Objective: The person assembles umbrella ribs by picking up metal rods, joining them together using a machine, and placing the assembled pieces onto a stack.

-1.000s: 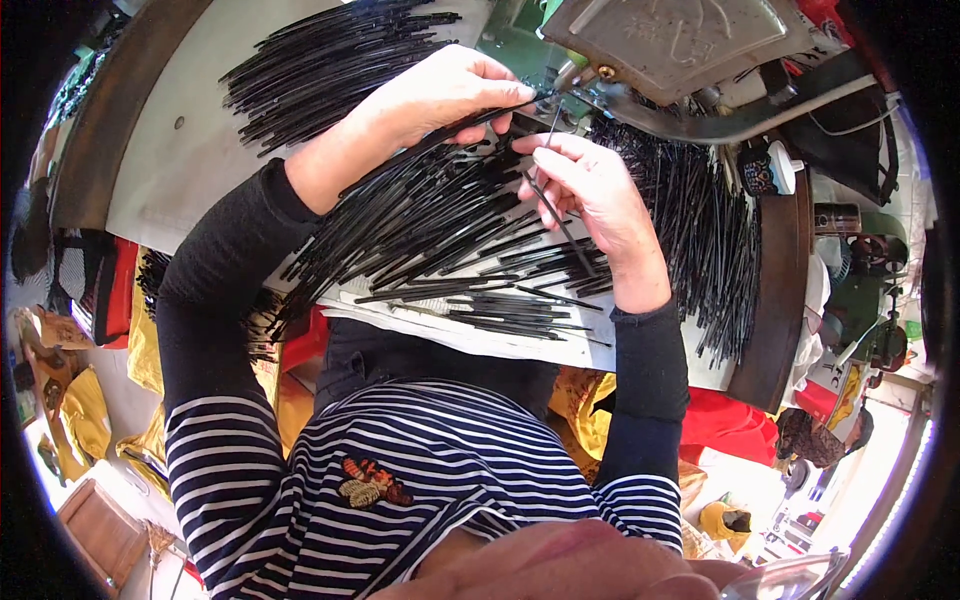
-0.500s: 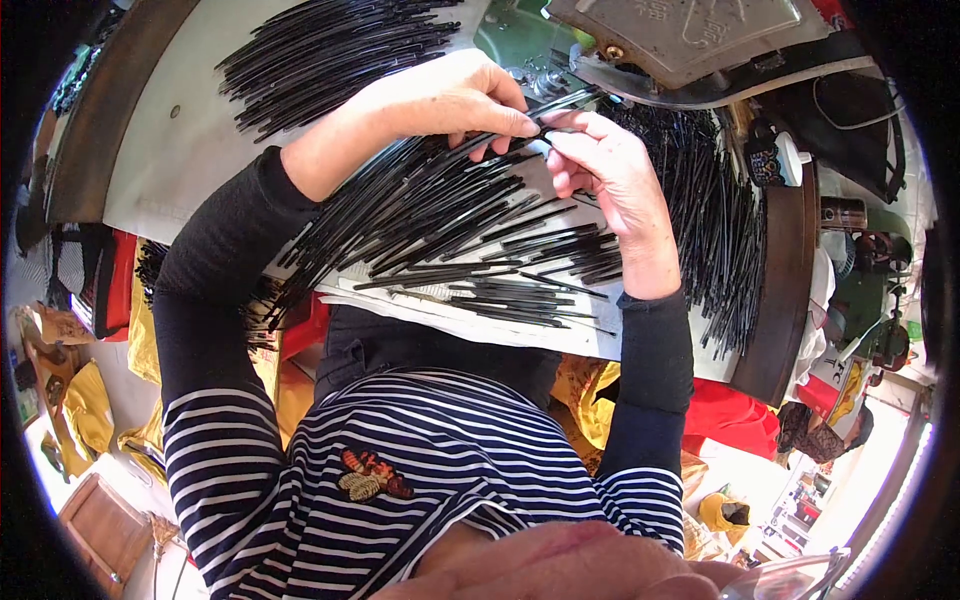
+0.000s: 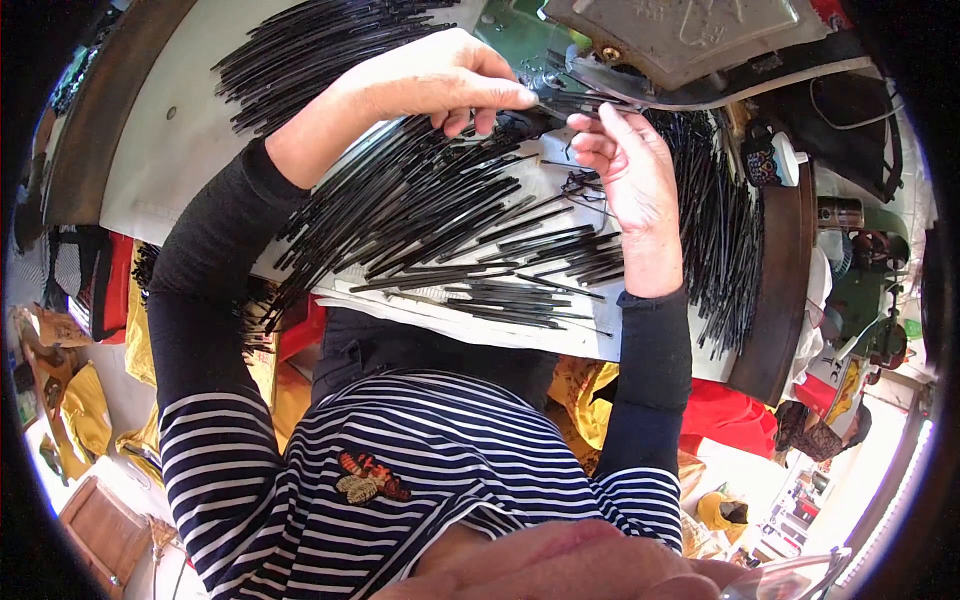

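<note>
My left hand [image 3: 462, 88] reaches across from the left, thumb extended and fingers curled, closed on a thin black strip whose end is hard to make out. To its right my right hand [image 3: 632, 160] is raised, fingers loosely bent and thumb apart, with nothing plainly between them. Dark strip ends [image 3: 580, 103] lie between the two hands, beside the grey metal machine [image 3: 690, 40]. Under my left wrist spreads a fan of black strips [image 3: 390, 195]. Another dense bunch of black strips [image 3: 705, 210] lies to the right of my right hand.
A further pile of black strips [image 3: 320, 60] covers the table's far left. The pale tabletop [image 3: 150, 150] has dark curved side edges [image 3: 785, 290]. A grey cable [image 3: 760, 88] curves along the machine. A patterned case [image 3: 765, 165] lies at the right.
My right hand has moved away from my left hand, and its thumb has lifted. My left hand has shifted slightly up and away. The strips between the hands have shifted too.
</note>
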Demonstrator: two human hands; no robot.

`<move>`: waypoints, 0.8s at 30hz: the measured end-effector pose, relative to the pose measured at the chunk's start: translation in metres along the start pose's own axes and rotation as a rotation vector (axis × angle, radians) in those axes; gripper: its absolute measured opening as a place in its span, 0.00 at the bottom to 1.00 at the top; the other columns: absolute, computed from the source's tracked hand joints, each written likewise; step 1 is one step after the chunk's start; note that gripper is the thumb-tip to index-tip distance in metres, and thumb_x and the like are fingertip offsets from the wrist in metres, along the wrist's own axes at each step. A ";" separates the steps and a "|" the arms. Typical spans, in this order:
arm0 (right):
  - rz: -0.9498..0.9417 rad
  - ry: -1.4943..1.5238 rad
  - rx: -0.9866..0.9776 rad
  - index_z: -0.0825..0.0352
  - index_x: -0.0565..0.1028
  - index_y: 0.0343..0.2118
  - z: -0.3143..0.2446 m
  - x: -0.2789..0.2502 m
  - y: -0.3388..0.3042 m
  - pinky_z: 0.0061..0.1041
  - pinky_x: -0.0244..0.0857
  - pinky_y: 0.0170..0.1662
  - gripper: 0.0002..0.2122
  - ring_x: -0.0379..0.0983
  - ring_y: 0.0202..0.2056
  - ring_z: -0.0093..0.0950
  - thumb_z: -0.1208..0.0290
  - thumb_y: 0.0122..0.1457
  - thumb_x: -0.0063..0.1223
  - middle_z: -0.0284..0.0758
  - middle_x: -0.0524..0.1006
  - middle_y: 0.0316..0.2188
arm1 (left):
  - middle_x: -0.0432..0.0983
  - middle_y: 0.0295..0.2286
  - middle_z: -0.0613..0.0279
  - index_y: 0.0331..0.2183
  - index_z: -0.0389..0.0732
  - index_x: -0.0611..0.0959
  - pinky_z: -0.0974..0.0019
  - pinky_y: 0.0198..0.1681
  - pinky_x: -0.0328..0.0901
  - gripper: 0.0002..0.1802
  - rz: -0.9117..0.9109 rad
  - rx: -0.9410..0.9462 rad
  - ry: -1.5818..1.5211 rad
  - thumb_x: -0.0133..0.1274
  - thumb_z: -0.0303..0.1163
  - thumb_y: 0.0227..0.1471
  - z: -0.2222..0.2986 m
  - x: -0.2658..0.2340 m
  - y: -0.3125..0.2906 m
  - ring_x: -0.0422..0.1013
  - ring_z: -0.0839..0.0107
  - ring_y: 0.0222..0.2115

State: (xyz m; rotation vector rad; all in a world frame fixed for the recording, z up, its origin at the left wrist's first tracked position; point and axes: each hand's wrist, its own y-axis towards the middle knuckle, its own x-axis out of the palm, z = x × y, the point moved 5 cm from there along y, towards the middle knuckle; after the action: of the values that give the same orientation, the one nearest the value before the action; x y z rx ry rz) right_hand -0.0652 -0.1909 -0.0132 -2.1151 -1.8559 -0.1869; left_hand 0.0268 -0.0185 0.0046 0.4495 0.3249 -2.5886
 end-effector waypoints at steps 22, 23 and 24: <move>0.165 0.047 -0.122 0.75 0.70 0.38 -0.006 -0.014 0.008 0.23 0.73 0.31 0.11 0.76 0.27 0.30 0.70 0.58 0.46 0.47 0.76 0.30 | 0.61 0.11 0.75 0.31 0.35 0.81 0.81 0.12 0.49 0.16 0.096 -0.011 -0.243 0.54 0.39 0.49 -0.014 -0.020 0.017 0.55 0.86 0.09; 0.158 0.068 -0.105 0.75 0.70 0.38 -0.005 -0.014 0.008 0.23 0.73 0.31 0.11 0.76 0.27 0.30 0.71 0.58 0.46 0.47 0.76 0.30 | 0.61 0.11 0.75 0.31 0.35 0.81 0.81 0.12 0.49 0.16 0.095 -0.012 -0.243 0.54 0.39 0.49 -0.011 -0.019 0.016 0.55 0.86 0.09; 0.151 0.087 -0.088 0.75 0.70 0.38 -0.004 -0.015 0.009 0.23 0.73 0.31 0.11 0.76 0.27 0.30 0.71 0.58 0.45 0.47 0.76 0.30 | 0.59 0.10 0.76 0.31 0.34 0.80 0.80 0.12 0.47 0.17 0.119 -0.004 -0.195 0.53 0.41 0.49 -0.006 -0.018 0.014 0.53 0.87 0.09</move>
State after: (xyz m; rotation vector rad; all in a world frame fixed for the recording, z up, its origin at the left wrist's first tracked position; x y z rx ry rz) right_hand -0.0586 -0.2071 -0.0152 -2.2573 -1.6596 -0.3250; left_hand 0.0501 -0.0215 0.0040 0.2052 0.2281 -2.4897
